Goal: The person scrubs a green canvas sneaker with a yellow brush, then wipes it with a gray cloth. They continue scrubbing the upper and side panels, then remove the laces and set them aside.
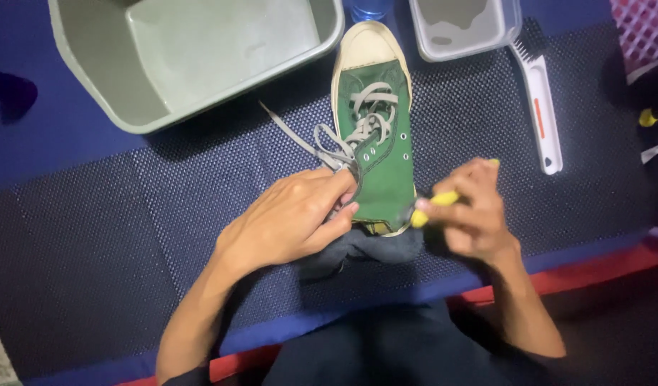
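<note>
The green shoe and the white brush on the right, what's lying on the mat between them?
Nothing: in the head view, the stretch of dark mat between the green shoe and the white brush is bare.

We see a green sneaker (pixel 377 136) lying toe-away on a dark mesh mat (pixel 129 236), grey laces (pixel 357 121) partly undone. Left hand (pixel 290 221) grips the shoe's heel side w/ a lace end under the fingers; right hand (pixel 475 211) pinches a small yellow thing (pixel 432 205) by the heel. A dark cloth (pixel 365 250) sits under the heel. Grey-green tub (pixel 86 64) top left, clear container (pixel 511 25) top right, white brush (pixel 543 118) just beside it.
</note>
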